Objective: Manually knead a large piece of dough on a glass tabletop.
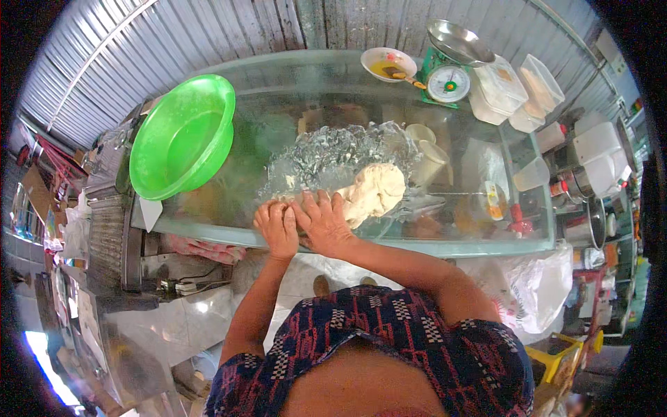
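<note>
We stand at a long glass-topped counter (229, 233), its surface smooth and see-through, with goods dimly visible on shelves beneath. A corrugated metal wall (208, 35) runs behind it. On the counter's left end sits a round green plastic basin (182, 135), glossy and tilted toward us. At the far right edge a green dial scale (448, 83) carries a shallow metal pan, with a small bowl of yellowish liquid (388, 64) beside it and clear plastic tubs (514, 90) further right.

In the middle lies a crinkled sheet of clear plastic film (326, 156), and on it the dough (372, 193): a pale, soft, lumpy mass, elongated, its long axis slanting from our hands up and to the right. It lies just ahead and to the right of both hands, with its near end running under them.

Our right hand (323, 222) lies flat, fingers spread and pressed down on the near end of the dough, and is the nearer one to the bulk. Our left hand (276, 224) sits touching it, fingers curled down; what it grips underneath we cannot tell.
</note>
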### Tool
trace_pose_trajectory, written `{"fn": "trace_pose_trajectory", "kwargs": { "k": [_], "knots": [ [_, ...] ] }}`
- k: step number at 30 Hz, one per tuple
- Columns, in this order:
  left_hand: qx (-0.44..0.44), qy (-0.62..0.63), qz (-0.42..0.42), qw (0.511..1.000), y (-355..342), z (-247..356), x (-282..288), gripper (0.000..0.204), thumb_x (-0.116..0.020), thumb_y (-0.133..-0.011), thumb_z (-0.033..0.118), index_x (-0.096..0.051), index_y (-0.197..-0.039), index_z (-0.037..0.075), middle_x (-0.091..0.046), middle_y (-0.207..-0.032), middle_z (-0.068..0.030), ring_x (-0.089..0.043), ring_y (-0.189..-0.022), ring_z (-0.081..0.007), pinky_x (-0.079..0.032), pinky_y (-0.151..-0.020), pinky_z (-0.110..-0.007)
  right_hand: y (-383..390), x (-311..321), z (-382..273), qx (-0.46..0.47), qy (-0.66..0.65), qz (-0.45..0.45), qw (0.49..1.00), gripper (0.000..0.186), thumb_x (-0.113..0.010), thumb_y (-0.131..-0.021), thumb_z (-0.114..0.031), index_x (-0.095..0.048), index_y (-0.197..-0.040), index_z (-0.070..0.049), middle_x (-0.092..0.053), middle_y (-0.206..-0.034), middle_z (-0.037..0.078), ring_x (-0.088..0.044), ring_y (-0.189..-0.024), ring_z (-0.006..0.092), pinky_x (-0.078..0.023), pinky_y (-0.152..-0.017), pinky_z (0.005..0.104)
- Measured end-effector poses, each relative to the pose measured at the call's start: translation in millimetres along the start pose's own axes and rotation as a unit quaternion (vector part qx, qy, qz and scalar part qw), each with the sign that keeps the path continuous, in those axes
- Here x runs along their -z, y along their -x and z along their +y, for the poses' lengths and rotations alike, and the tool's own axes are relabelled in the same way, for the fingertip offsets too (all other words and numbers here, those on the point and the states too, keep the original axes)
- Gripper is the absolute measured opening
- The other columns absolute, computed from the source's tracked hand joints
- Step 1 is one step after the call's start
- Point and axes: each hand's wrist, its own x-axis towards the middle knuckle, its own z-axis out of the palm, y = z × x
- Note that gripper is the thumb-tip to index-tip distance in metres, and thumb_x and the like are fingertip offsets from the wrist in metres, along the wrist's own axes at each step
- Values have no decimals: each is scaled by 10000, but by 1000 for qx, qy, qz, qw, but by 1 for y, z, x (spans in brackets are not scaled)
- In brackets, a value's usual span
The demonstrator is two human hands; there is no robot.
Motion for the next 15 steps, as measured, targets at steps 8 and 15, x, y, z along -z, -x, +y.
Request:
{"fn": "trace_pose_trajectory", "kwargs": {
  "k": [8, 15],
  "knots": [
    [159, 16, -196, 967, -85, -16, -23, 257, -507, -919, 289, -573, -937, 41, -630, -982, -229, -593, -921, -428, -446, -778, -512, -48, -10, 31, -46, -43, -71, 996, 653, -699, -744, -421, -502, -1248, -55, -592, -1096, 152, -589, -1008, 328, -441, -820, 491],
    [168, -83, -343, 921, -145, -96, -90, 477, -414, -924, 392, -604, -1158, 23, -621, -1130, -273, -582, -1074, -429, -446, -920, -481, -107, -36, 60, -164, -164, -113, 966, 465, -624, -825, -474, -603, -989, -40, -674, -827, 189, -674, -826, 348, -528, -703, 463]
  ]
}}
